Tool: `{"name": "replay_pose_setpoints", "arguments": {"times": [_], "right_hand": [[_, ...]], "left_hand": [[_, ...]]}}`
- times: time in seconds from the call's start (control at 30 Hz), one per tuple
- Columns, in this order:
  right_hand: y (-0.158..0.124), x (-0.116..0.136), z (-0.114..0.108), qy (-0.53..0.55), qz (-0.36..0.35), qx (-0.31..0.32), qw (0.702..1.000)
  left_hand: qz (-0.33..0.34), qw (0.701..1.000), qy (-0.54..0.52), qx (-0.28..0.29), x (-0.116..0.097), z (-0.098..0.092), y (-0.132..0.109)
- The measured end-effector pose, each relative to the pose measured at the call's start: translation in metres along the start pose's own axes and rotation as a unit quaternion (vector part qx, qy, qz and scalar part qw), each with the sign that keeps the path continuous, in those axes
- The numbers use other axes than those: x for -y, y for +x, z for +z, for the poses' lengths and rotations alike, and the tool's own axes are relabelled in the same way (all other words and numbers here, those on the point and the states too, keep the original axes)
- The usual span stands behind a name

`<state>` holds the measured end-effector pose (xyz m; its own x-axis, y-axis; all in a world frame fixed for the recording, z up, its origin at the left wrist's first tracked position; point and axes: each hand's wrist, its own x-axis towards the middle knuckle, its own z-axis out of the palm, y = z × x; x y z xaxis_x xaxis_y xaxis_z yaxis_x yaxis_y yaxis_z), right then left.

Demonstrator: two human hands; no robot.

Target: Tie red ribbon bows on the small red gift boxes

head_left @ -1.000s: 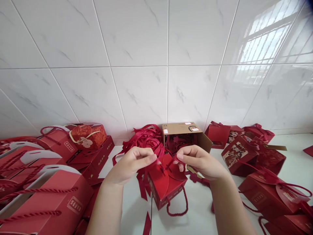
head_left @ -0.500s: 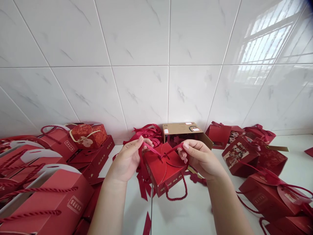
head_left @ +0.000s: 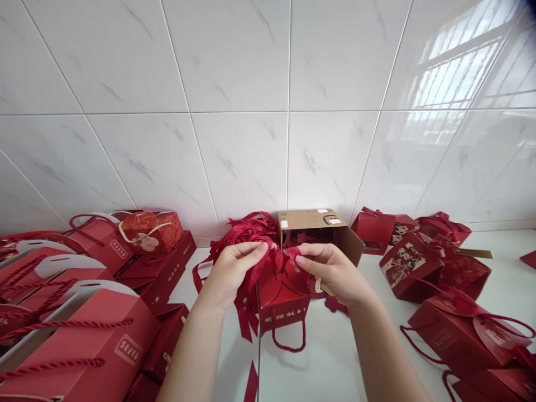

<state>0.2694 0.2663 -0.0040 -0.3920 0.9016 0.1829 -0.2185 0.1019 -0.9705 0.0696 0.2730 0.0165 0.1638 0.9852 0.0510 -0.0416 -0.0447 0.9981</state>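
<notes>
A red gift box (head_left: 283, 312) with a rope handle hanging down its front stands in the middle of the white table. Its curved top flaps meet under a dark red ribbon (head_left: 274, 261). My left hand (head_left: 234, 268) pinches one part of the ribbon between thumb and fingers, above the box's left side. Over the right side, my right hand (head_left: 329, 271) pinches another part in the same way. Both hands are close together, and the fingers hide part of the box top.
Behind the box lie a pile of red ribbons (head_left: 251, 226) and an open cardboard box (head_left: 312, 219) holding dark red pieces. Red gift boxes with rope handles (head_left: 104, 329) crowd the left. More finished-looking red boxes (head_left: 450, 335) stand on the right. A tiled wall rises behind.
Both hands have moved closer together over the box, drawing the ribbon parts nearer each other. The gift box has turned so its lettered side faces me more squarely.
</notes>
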Motion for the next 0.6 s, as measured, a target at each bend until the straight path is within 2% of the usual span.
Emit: {"name": "replay_pose_setpoints", "arguments": {"times": [0.1,0.17,0.3,0.47,0.6], "right_hand": [[0.009,-0.011,-0.001,-0.036,0.012,0.015,0.999],[0.016,-0.02,-0.002,-0.05,0.015,0.011,0.999],[0.025,-0.035,-0.003,-0.069,0.035,-0.01,0.997],[0.03,-0.041,-0.005,-0.083,0.036,-0.07,0.993],[0.031,-0.045,-0.007,-0.085,0.049,-0.069,0.993]], "left_hand": [[-0.004,0.996,0.088,-0.011,0.009,0.0,0.007],[-0.013,0.994,0.11,-0.025,0.016,-0.001,0.012],[-0.039,0.993,0.108,-0.016,0.027,-0.004,0.02],[-0.057,0.995,0.086,0.009,0.035,-0.005,0.025],[-0.055,0.995,0.077,0.006,0.037,-0.006,0.029]]}}
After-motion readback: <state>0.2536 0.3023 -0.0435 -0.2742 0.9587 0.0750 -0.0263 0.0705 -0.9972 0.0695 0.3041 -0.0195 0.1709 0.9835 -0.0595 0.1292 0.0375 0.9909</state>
